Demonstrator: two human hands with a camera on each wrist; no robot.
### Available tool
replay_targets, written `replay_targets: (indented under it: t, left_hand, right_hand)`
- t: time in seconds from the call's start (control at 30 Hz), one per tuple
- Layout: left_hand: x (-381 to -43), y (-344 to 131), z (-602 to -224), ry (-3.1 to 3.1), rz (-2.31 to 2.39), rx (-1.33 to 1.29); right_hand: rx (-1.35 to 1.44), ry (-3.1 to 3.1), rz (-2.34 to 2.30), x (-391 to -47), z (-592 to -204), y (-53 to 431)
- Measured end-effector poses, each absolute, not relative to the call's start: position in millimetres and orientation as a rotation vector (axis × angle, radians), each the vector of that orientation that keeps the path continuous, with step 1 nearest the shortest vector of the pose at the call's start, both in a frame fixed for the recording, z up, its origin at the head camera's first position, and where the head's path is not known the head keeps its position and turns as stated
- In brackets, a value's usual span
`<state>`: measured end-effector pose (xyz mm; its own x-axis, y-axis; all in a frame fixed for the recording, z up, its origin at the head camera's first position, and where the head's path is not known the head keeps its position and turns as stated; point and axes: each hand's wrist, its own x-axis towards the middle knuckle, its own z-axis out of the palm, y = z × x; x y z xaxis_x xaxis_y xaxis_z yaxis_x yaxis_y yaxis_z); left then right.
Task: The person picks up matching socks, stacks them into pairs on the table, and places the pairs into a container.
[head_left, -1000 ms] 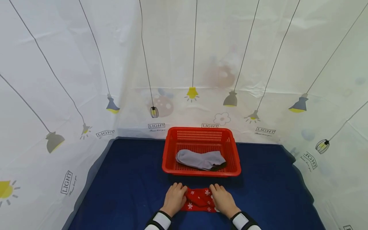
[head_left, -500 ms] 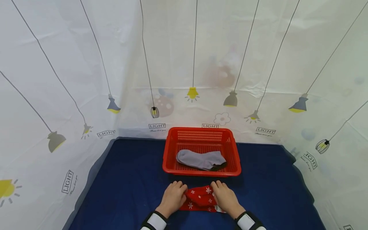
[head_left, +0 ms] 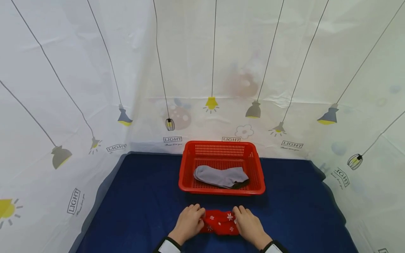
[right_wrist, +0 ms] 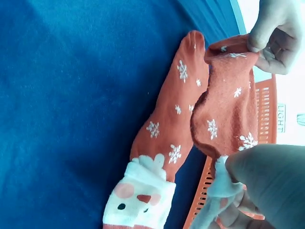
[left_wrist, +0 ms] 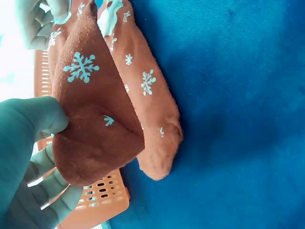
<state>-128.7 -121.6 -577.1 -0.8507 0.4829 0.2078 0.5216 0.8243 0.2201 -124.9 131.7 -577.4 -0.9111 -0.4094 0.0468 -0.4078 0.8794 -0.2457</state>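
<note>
Between both hands, a red sock (head_left: 219, 220) with white snowflakes is held stretched out. My left hand (head_left: 188, 223) pinches its toe end between thumb and fingers. At the white cuff end, my right hand (head_left: 250, 225) grips the fabric, and the cuff is bunched under the fingers. A matching red sock (right_wrist: 169, 114) lies flat on the blue cloth just nearer the body, its white face-patterned cuff (right_wrist: 138, 200) showing in the right wrist view. From the head view, the held sock mostly covers it.
Just beyond the hands stands a red plastic basket (head_left: 182, 175) with perforated walls. Inside it lie light grey socks (head_left: 221, 176) with a dark piece under their right end. Blue cloth (head_left: 145, 196) covers the table, and a white lamp-printed curtain (head_left: 196, 63) surrounds it.
Both hands have shifted slightly nearer the body and a little farther apart. The held sock has moved with them, now covering more of the sock beneath, including its white cuff.
</note>
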Motion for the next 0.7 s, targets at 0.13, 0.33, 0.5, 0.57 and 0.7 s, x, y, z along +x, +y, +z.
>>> replay_targets:
  t: [0.13, 0.33, 0.5, 0.57, 0.7]
  left_hand:
    - [-135.1, -117.1, -584.0, -2.853, -0.390, -0.788]
    - [-146.8, -109.8, -597.6, -2.839, -0.398, -0.761]
    - [-154.4, -105.9, -604.1, -2.813, -0.385, -0.745]
    - [-156.9, -104.8, -607.2, -2.805, -0.371, -0.730]
    - [-161.4, -102.8, -614.9, -2.767, -0.340, -0.689]
  right_hand:
    - [-0.605, 3.043, -0.384, -131.4, -579.7, 133.0]
    - [-0.547, 3.039, -0.367, -140.1, -587.6, 136.4]
    - [-0.518, 3.068, -0.339, -146.3, -597.0, 138.8]
    - [-0.496, 3.065, -0.331, -148.8, -600.7, 139.8]
    - [-0.436, 3.032, -0.331, -153.2, -606.8, 142.3]
